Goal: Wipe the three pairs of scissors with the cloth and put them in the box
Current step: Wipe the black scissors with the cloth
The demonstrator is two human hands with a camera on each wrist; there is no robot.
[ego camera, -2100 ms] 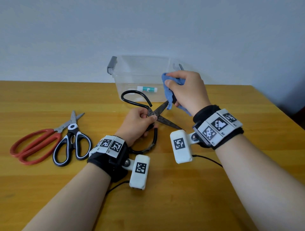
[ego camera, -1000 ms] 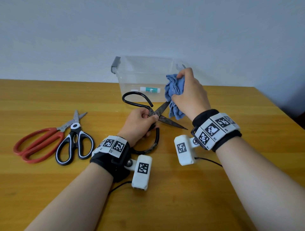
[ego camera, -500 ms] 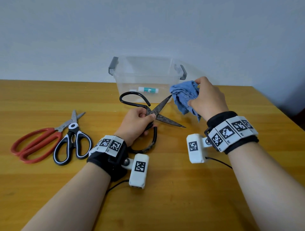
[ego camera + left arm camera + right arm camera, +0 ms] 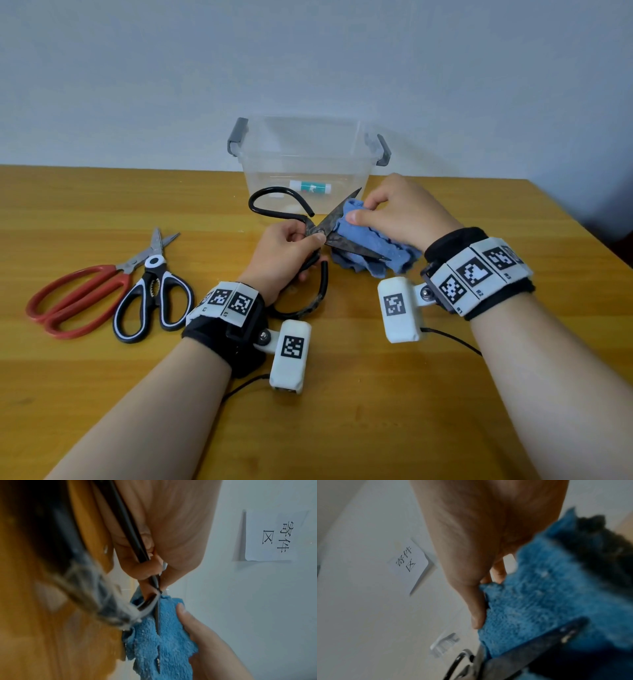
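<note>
My left hand grips the black-handled iron scissors at the pivot, with the blades spread apart. My right hand holds the blue cloth bunched between the two blades, thumb on top. In the left wrist view the cloth lies against a dark blade. The right wrist view shows the cloth under my thumb. Red-handled scissors and black-and-white scissors lie on the wooden table at the left. The clear plastic box stands behind my hands.
A small white and teal tube lies inside the box. The box has grey latch handles on both ends. A paper sign with printed characters hangs on the pale wall. The table's right edge runs close to my right wrist.
My right hand drew the cloth off the upper blade and out to the right, then came back and pushed it in between the two blades. My left hand kept its grip.
</note>
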